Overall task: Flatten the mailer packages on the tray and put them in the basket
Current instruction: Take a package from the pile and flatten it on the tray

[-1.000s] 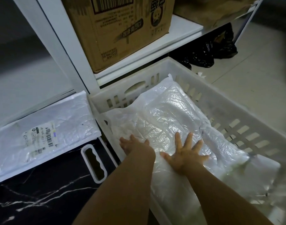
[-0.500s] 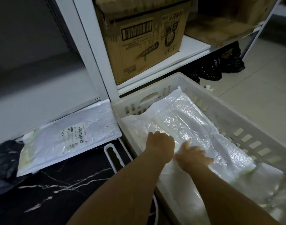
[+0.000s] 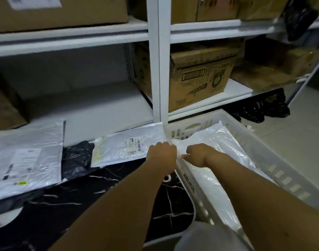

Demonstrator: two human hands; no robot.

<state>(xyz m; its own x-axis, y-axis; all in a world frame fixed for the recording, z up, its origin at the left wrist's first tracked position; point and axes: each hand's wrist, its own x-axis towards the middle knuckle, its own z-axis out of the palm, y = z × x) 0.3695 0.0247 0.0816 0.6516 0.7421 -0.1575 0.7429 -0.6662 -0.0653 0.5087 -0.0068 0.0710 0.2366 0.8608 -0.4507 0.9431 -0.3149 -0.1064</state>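
Thin, crinkly mailer (image 3: 215, 151) lying in the white basket (image 3: 274, 160), likely light and limp; both hands, left hand (image 3: 161, 156) and right hand (image 3: 196, 153), curl near its corner, grip unclear.

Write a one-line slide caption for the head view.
Both hands, left and right, at the white basket's near corner, mailers inside, more mailers waiting outside.

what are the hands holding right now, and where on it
Cannot be told for sure. The left hand, fingers curled, sits at the basket corner by the white mailer; the right hand hovers over it.
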